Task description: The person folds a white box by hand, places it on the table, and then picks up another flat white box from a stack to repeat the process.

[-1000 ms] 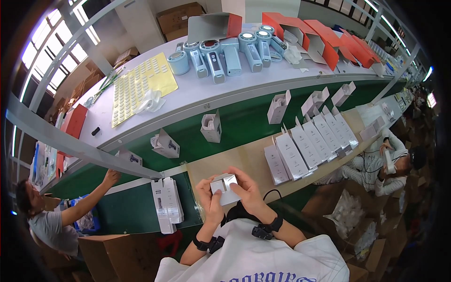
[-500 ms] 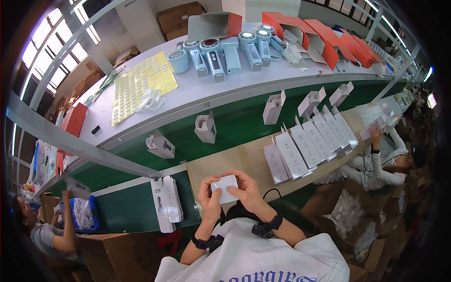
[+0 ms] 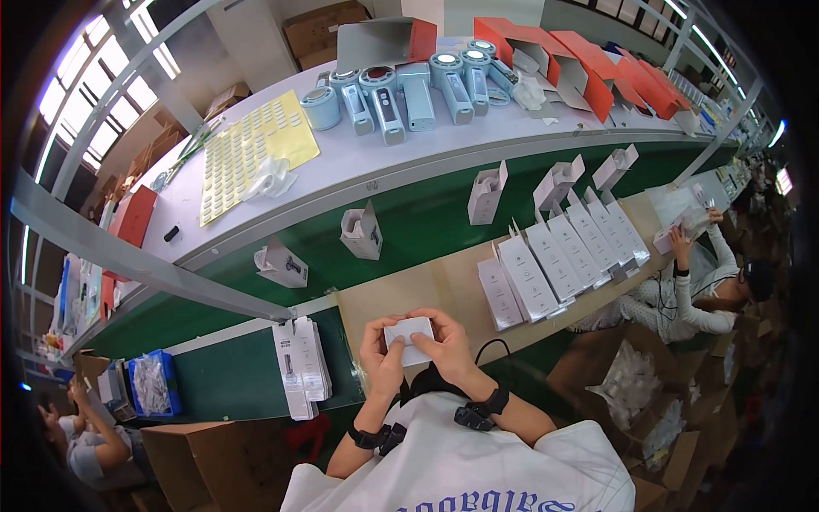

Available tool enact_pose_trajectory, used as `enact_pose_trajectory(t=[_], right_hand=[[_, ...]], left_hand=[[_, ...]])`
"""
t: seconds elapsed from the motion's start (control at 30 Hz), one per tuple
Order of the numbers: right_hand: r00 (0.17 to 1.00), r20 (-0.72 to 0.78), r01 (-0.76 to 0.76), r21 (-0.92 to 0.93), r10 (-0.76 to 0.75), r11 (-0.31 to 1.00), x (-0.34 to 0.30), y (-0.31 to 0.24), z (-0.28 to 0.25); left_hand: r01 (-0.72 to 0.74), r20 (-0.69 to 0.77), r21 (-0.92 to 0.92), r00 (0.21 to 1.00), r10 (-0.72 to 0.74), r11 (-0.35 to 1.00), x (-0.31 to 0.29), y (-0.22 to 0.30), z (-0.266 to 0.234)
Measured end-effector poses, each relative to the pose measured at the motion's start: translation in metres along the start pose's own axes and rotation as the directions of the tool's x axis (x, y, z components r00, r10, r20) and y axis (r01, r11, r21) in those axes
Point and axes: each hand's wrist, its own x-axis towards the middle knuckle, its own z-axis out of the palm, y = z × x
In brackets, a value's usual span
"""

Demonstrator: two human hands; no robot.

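A white carton is in both my hands in front of my body, its plain pale face turned up. My left hand grips its left side with the thumb pressed on top. My right hand wraps round the far right side, its thumb also on the upper face. The carton's lower part is hidden. Beyond my hands lies a brown board. To the left, a stack of flat white cartons lies on a dark green surface; to the right, several upright white boxes stand in a row.
Open-topped white boxes stand along a green belt. Behind it, a raised white shelf holds light-blue handheld devices, red boxes and a yellow sticker sheet. A grey metal post crosses at left. Co-workers sit on both sides.
The boxes on the green belt have shifted left. My hands keep their grip on the carton, its top now more level. The left co-worker's raised arm has come down; the right co-worker's hands have moved.
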Motion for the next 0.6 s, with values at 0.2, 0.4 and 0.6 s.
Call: enact_pose_trajectory(t=[0.2,0.4,0.6], right_hand=[[0.976,0.073,-0.217,0.318,0.204,0.923,0.002,-0.019,-0.001],[0.999,0.036,-0.024,-0.139,0.030,0.990,-0.004,-0.015,-0.002],[0.995,0.096,0.010,-0.193,0.009,0.981,-0.006,-0.021,-0.006]], left_hand=[[-0.008,-0.020,-0.083,1.000,0.007,0.996,-0.002,-0.004,-0.006],[-0.231,0.318,0.249,0.937,0.146,0.940,0.003,0.020,-0.001],[-0.245,0.473,0.372,0.880,0.044,0.895,0.001,0.025,-0.008]])
